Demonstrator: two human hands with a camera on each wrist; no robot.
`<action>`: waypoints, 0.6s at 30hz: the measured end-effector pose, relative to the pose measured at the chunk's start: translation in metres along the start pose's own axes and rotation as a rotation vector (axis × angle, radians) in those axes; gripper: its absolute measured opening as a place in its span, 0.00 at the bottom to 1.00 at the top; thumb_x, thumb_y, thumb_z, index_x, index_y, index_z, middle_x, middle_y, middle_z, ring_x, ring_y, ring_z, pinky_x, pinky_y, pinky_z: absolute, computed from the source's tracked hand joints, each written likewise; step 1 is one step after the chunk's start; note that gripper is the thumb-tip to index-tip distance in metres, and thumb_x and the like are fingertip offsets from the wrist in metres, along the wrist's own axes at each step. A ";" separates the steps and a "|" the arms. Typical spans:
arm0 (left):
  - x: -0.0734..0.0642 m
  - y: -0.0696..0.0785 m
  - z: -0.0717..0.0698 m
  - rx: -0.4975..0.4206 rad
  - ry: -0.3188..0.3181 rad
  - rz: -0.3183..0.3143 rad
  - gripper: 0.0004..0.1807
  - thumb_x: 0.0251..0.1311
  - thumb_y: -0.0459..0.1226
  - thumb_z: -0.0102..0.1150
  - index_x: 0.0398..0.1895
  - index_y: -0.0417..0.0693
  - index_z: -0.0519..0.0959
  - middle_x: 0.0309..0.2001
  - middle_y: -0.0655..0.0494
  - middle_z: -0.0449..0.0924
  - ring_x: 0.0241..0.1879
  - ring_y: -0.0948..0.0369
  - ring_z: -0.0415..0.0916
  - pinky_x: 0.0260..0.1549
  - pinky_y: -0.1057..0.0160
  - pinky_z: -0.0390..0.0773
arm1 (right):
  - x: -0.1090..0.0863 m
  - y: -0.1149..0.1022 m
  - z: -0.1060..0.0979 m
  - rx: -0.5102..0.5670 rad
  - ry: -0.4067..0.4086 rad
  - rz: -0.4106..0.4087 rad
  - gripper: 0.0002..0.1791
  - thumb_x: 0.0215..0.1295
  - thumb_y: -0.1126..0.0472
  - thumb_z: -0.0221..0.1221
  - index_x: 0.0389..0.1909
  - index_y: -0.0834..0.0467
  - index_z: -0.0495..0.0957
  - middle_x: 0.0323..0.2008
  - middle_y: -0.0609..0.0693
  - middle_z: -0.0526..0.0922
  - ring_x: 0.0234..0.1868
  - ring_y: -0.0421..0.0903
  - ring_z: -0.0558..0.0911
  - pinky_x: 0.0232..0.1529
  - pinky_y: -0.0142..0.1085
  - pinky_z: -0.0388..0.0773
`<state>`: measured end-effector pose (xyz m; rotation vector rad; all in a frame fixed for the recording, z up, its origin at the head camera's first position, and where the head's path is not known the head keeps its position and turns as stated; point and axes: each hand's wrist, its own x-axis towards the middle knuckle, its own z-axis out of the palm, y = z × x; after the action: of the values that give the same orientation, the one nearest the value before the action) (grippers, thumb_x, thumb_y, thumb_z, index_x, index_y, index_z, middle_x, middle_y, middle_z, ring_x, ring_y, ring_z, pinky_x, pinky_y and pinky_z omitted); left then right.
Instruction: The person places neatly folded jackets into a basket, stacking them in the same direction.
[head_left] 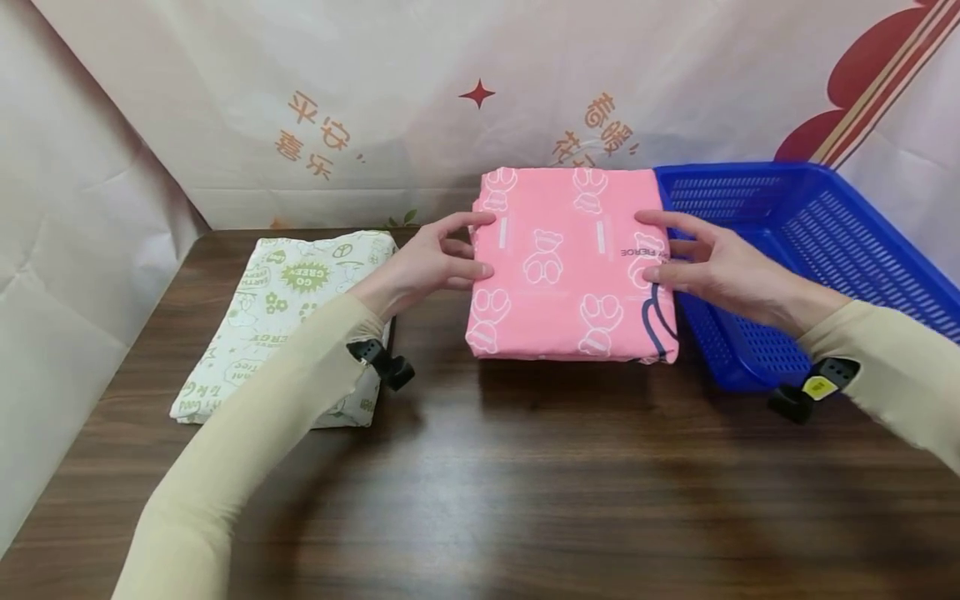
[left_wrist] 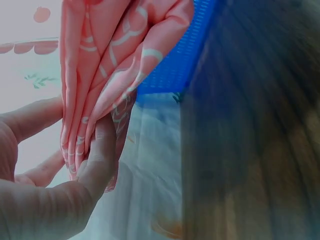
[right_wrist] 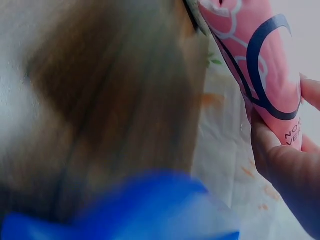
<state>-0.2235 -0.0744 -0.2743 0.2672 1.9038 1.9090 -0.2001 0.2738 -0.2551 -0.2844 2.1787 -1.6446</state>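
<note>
Cloth bundle [head_left: 555,271] (pink one) hangs over the table [head_left: 465,483] just left of the blue basket [head_left: 714,352], left hand [head_left: 423,260] and right hand [head_left: 720,267] pinching opposite edges, so probably mid-carry, next move just needs it kept level.

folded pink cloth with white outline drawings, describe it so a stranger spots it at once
On the dark brown wooden table, find the blue plastic basket at the head view's right. Just left of it, the folded pink cloth is held between the left hand and right hand. Its pink colour and white outlined figures set it apart from the folded white cloth with green print.
</note>
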 end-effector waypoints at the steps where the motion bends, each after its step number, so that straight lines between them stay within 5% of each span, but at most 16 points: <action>1: 0.002 0.003 0.003 0.012 -0.005 0.009 0.37 0.56 0.25 0.65 0.68 0.55 0.67 0.51 0.38 0.70 0.45 0.51 0.76 0.47 0.52 0.79 | -0.002 -0.002 -0.005 -0.011 0.002 -0.002 0.38 0.69 0.69 0.56 0.75 0.46 0.52 0.64 0.60 0.59 0.52 0.45 0.78 0.48 0.33 0.78; 18: 0.040 0.030 0.053 -0.054 -0.082 0.108 0.37 0.55 0.23 0.64 0.67 0.53 0.67 0.49 0.38 0.71 0.44 0.49 0.78 0.42 0.58 0.81 | -0.016 -0.006 -0.079 -0.136 0.011 -0.037 0.39 0.70 0.73 0.50 0.76 0.45 0.49 0.60 0.52 0.64 0.51 0.42 0.79 0.46 0.32 0.79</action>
<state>-0.2412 -0.0090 -0.2488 0.4330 1.8153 1.9838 -0.2201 0.3478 -0.2282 -0.3563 2.3106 -1.5225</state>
